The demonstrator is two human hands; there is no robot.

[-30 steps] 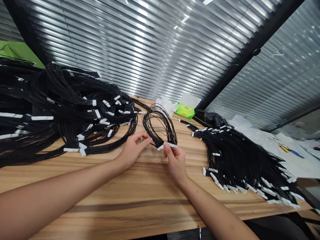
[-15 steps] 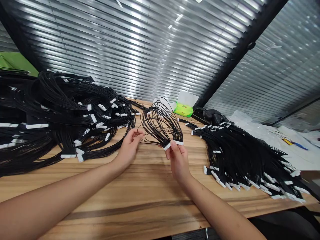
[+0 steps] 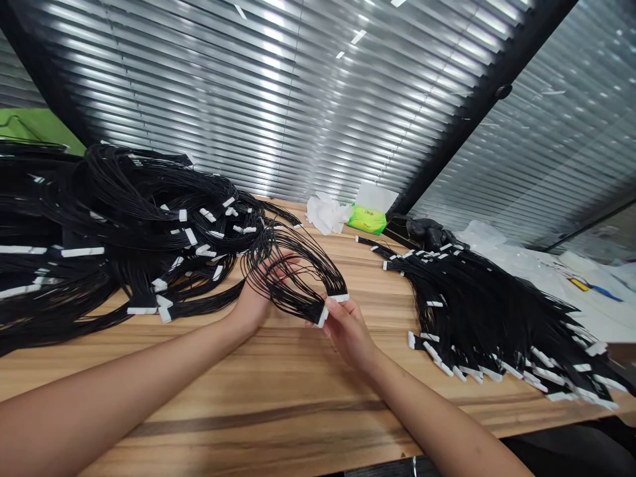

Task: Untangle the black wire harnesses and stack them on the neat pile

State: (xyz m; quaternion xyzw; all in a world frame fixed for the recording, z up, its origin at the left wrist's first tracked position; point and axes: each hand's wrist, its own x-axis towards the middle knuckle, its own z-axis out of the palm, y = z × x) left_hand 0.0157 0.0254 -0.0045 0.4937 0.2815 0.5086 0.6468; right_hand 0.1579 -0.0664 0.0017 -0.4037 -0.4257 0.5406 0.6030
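Pinched in my right hand (image 3: pixel 350 331) are the two white connectors of a black wire harness (image 3: pixel 325 271). Its thin wires bow out to the left in a wide loop above the table. My left hand (image 3: pixel 258 291) is at the far end of that loop, behind the wires. Strands cross over it and partly hide the fingers, which look loosely stretched out and apart rather than gripping. To its left lies a big heap of similar black wire harnesses (image 3: pixel 149 192) with white connectors.
A second pile of harnesses (image 3: pixel 477 305) spreads over the right side of the wooden table (image 3: pixel 258 404). Toward the back are a crumpled white tissue (image 3: pixel 325 213) and a green tissue pack (image 3: pixel 366 218). Yellow-and-blue-handled pliers (image 3: pixel 593 287) lie far right. Slatted blinds (image 3: pixel 278 99) stand behind.
The wire loop has tipped left and down, now lying over my left hand. My right hand has lowered slightly, still on the connectors. The crumpled tissue behind has come into fuller view.
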